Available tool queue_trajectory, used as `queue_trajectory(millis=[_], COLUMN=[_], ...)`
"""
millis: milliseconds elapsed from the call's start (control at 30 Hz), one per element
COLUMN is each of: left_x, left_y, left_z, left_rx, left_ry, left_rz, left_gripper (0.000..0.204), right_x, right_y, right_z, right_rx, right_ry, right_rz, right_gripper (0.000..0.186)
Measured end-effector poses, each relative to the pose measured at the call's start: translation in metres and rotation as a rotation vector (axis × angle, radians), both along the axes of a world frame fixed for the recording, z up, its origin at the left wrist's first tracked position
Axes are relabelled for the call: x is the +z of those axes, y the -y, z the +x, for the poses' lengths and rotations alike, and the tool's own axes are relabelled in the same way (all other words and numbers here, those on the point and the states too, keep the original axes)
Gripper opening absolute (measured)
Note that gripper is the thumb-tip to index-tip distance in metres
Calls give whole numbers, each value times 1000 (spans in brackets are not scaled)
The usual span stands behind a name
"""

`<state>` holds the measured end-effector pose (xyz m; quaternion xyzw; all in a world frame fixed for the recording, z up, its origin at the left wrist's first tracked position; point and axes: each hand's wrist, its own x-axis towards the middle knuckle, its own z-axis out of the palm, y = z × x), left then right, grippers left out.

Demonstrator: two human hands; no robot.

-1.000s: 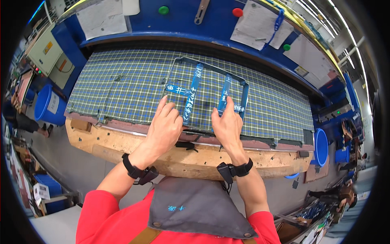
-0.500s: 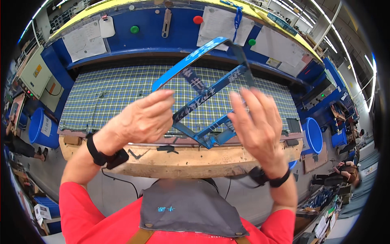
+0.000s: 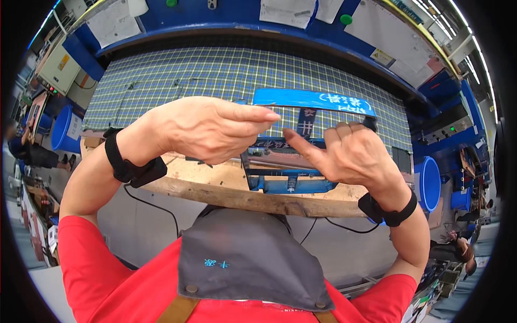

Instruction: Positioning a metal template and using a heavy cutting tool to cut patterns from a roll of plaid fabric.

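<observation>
I hold a blue rectangular frame (image 3: 299, 97) with crossbars and white handwriting, tilted upright over the near edge of a plaid-covered work surface (image 3: 161, 67). My left hand (image 3: 218, 129) is closed at the frame's left side, fingers pointing right along its top bar; its grip is partly hidden by the back of the hand. My right hand (image 3: 350, 151) grips the right side with curled fingers, its thumb reaching left across the opening toward the crossbar.
A wooden bench edge (image 3: 226, 199) runs below the frame. The blue back panel (image 3: 226, 19) carries papers and green magnets. Blue bins (image 3: 428, 183) stand at both sides, a control box (image 3: 62, 70) at the left. Other people (image 3: 27, 148) are at the far left and far right.
The frame went from lying flat on the plaid surface to being lifted and turned upright. Both hands closed on it and came nearer together after moving apart.
</observation>
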<state>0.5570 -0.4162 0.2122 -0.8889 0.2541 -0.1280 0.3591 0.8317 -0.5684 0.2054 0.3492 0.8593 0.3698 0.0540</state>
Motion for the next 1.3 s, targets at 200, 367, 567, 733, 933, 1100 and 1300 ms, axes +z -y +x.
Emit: queue_trajectory(millis=[200, 367, 567, 733, 933, 1100, 1300], left_x=[4, -152, -210, -218, -215, -216, -215], left_y=[7, -5, 23, 25, 26, 29, 30], left_z=[5, -9, 22, 19, 17, 16, 16], left_rx=[143, 812, 888, 887, 898, 890, 869], left_ry=[446, 470, 208, 198, 210, 171, 169], left_rz=[-528, -1260, -1239, -1248, -1222, -1191, -1195], left_gripper=[39, 45, 63, 74, 80, 79, 74], right_x=[-26, -71, -131, -175, -169, -172, -158], right_y=[20, -14, -60, -76, -73, -64, -57], right_z=[50, 61, 67, 83, 96, 103, 111], right_rx=[-265, -675, -1062, -1266, -1141, -1206, -1341], right_ry=[-282, -1143, -1308, -1124, -1160, -1151, -1233], right_rz=[-38, -44, -145, -205, -60, -59, -93], right_gripper=[51, 45, 48, 53, 49, 48, 52])
